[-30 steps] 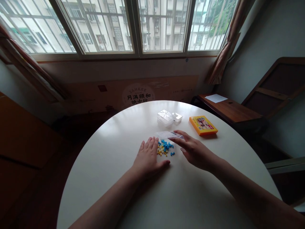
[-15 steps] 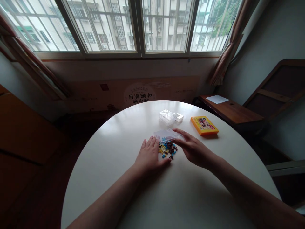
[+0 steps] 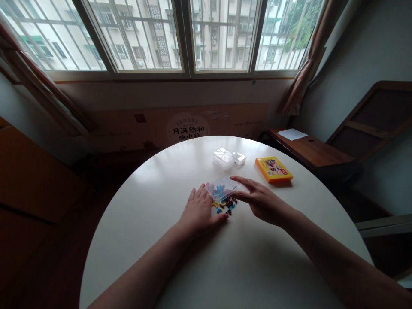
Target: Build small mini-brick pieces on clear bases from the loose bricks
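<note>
My right hand [image 3: 257, 198] grips a clear plastic box [image 3: 227, 184] by its right side, fingers and thumb around it. The box is tilted low over a pile of tiny building blocks [image 3: 229, 204] in yellow, blue and dark brown on the white table. Through its clear wall some blue pieces show; whether they lie in it or under it I cannot tell. My left hand [image 3: 200, 211] rests on the table with fingers outstretched and thumb apart, walling off the pile's left and near sides. It holds nothing.
Behind the pile stand a larger clear container [image 3: 223, 159] and a smaller clear one [image 3: 239, 159]. To their right lies a yellow-orange box [image 3: 274, 169] with a printed lid. The round white table [image 3: 144, 206] has a wooden side table [image 3: 317, 148] with paper beyond its right edge.
Dark brown pieces have come out of the clear box onto the blue and yellow ones. The box has tipped further over the pile. My left hand has stayed in about the same place.
</note>
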A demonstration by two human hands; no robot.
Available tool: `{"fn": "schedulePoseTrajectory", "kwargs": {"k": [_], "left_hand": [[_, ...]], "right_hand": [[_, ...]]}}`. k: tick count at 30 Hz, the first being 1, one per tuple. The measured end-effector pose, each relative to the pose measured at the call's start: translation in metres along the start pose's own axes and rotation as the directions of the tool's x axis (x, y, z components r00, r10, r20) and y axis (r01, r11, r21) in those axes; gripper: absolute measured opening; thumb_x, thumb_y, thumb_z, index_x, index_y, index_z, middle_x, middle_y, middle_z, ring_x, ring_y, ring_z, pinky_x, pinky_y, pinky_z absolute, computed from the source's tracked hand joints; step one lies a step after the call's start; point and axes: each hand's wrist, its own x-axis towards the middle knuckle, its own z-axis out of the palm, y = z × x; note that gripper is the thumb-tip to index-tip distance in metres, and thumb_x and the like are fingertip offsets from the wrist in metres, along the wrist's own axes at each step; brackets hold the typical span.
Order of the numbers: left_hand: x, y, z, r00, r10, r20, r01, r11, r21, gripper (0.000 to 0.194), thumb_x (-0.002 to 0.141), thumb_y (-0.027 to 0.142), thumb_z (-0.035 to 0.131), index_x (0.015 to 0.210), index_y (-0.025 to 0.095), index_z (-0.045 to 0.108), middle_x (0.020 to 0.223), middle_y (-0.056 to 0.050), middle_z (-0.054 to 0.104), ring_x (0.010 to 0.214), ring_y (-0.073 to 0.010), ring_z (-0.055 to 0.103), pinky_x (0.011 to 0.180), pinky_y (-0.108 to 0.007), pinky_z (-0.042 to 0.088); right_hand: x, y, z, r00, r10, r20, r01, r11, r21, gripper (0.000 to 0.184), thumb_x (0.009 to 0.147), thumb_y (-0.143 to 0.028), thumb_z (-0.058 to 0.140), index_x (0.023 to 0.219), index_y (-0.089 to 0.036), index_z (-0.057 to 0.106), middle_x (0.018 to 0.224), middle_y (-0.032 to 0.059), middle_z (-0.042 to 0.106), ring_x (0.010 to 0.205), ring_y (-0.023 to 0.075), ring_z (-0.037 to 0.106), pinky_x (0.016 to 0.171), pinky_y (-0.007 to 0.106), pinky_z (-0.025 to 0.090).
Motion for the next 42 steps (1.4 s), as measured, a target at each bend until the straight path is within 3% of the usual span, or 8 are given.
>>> {"fn": "schedulePoseTrajectory", "kwargs": {"k": [10,16,21,24,27,33,39,42], "left_hand": [[-0.002,-0.003,-0.001,1.0,0.01,0.005,-0.01,1.0,-0.014,0.097,0.079,0.067,0.057,0.153,0.012,0.029,0.159,-0.019,0.027,0.15,-0.0345,0.017,0.122,-0.054,0.014],[-0.001,-0.003,0.0,1.0,0.011,0.015,-0.011,1.0,-0.014,0.102,0.08,0.068,0.057,0.155,0.008,0.022,0.161,-0.019,0.022,0.15,-0.0344,0.017,0.122,-0.053,0.013],[0.0,-0.006,-0.002,0.997,0.026,-0.076,-0.034,0.993,-0.112,0.099,0.08,0.066,0.059,0.154,0.009,0.025,0.158,-0.021,0.028,0.148,-0.0374,0.023,0.12,-0.057,0.019],[-0.003,-0.008,-0.009,0.952,0.045,-0.303,-0.121,0.964,-0.237,0.099,0.082,0.062,0.062,0.155,0.011,0.018,0.156,-0.023,0.031,0.145,-0.0371,0.029,0.116,-0.057,0.03],[-0.011,-0.007,-0.018,0.855,0.121,-0.503,-0.305,0.904,-0.3,0.108,0.08,0.063,0.067,0.157,0.019,0.006,0.158,-0.021,0.026,0.145,-0.0364,0.029,0.114,-0.056,0.035],[-0.022,0.002,-0.027,0.802,0.264,-0.536,-0.486,0.809,-0.33,0.12,0.072,0.06,0.077,0.158,0.025,0.001,0.154,-0.02,0.033,0.138,-0.0361,0.041,0.106,-0.052,0.046],[-0.024,0.016,-0.027,0.764,0.279,-0.582,-0.454,0.873,-0.177,0.09,0.084,0.043,0.071,0.155,0.025,0.02,0.129,-0.015,0.059,0.112,-0.0284,0.062,0.089,-0.043,0.058],[-0.023,0.021,-0.024,0.748,0.31,-0.586,-0.456,0.883,-0.115,0.067,0.088,0.029,0.067,0.148,0.023,0.037,0.126,-0.013,0.064,0.111,-0.0258,0.064,0.091,-0.039,0.057]], "right_hand": [[0.0,-0.002,0.002,0.999,-0.037,0.024,0.038,0.998,-0.058,0.074,0.077,0.011,0.039,0.13,-0.037,0.059,0.154,0.003,0.036,0.13,0.0249,0.048,0.1,0.046,0.049],[-0.004,0.012,0.013,0.949,0.224,-0.221,-0.14,0.93,0.34,0.07,0.086,-0.003,0.05,0.147,-0.036,0.038,0.149,0.01,0.039,0.127,0.0251,0.053,0.093,0.041,0.055],[-0.007,0.011,0.013,0.917,0.351,-0.187,-0.155,0.748,0.645,0.07,0.084,-0.021,0.069,0.145,-0.036,0.039,0.139,0.0108,0.048,0.11,0.0235,0.063,0.083,0.036,0.058],[-0.007,0.001,0.006,0.937,0.324,-0.135,-0.125,0.668,0.734,0.07,0.085,-0.028,0.072,0.146,-0.035,0.038,0.132,0.0099,0.053,0.113,0.0232,0.061,0.095,0.041,0.053],[-0.008,-0.013,0.002,0.968,0.245,-0.06,-0.121,0.66,0.741,0.082,0.085,-0.032,0.072,0.153,-0.036,0.027,0.128,0.0099,0.055,0.11,0.0227,0.061,0.099,0.044,0.05],[-0.005,-0.031,0.008,0.968,0.253,0.003,-0.163,0.614,0.773,0.119,0.078,-0.035,0.08,0.157,-0.035,-0.009,0.113,0.0076,0.063,0.099,0.0219,0.064,0.091,0.044,0.052],[0.006,-0.042,0.018,0.932,0.362,0.022,-0.135,0.29,0.947,0.08,0.085,-0.037,0.073,0.149,-0.032,0.026,0.114,0.0071,0.062,0.099,0.0201,0.065,0.088,0.04,0.055],[0.01,-0.046,0.026,0.893,0.449,0.016,-0.134,0.233,0.963,0.055,0.088,-0.045,0.067,0.132,-0.027,0.038,0.102,0.005,0.063,0.086,0.0178,0.066,0.079,0.037,0.057]]}}
